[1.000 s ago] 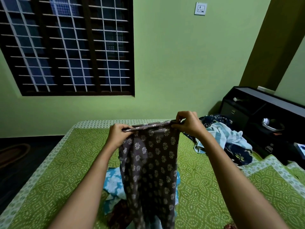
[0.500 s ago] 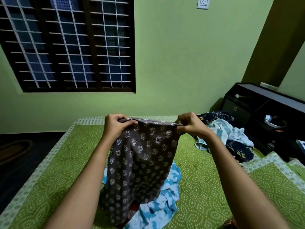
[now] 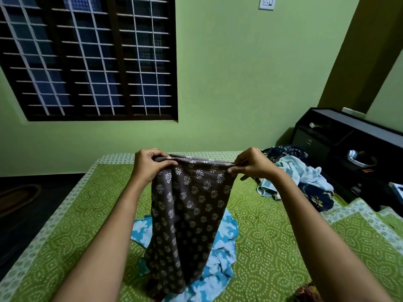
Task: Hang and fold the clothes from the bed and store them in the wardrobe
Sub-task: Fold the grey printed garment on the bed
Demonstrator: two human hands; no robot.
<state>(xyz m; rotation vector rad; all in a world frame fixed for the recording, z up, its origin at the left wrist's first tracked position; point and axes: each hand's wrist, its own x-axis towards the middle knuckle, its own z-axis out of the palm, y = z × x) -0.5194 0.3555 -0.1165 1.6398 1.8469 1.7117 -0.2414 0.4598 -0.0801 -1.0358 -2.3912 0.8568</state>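
A bed (image 3: 272, 247) covered in a green sheet with a white dotted pattern and a pale border fills the lower part of the view. Behind it stands a light green wall with a dark-framed window (image 3: 87, 57) with a white grille and a switch plate (image 3: 266, 2) high up. Dark floor with an oval mat (image 3: 19, 199) lies beyond the bed's left edge.

Over the middle of the bed, the left hand (image 3: 150, 165) and right hand (image 3: 253, 164) each pinch a top corner of a brown printed garment (image 3: 189, 210), fingers curled on the cloth. It hangs stretched between them, its lower end draped on a blue-and-white garment (image 3: 222, 253) lying on the sheet. Near the bed's far right corner sits a heap of a light blue towel (image 3: 305, 173) and a navy floral cloth (image 3: 318, 199).

Beside the bed's right edge is a black shelf unit (image 3: 349, 127); one open compartment holds a round metallic vessel (image 3: 359, 161), and a small pale object, too small to identify, sits in an upper one.
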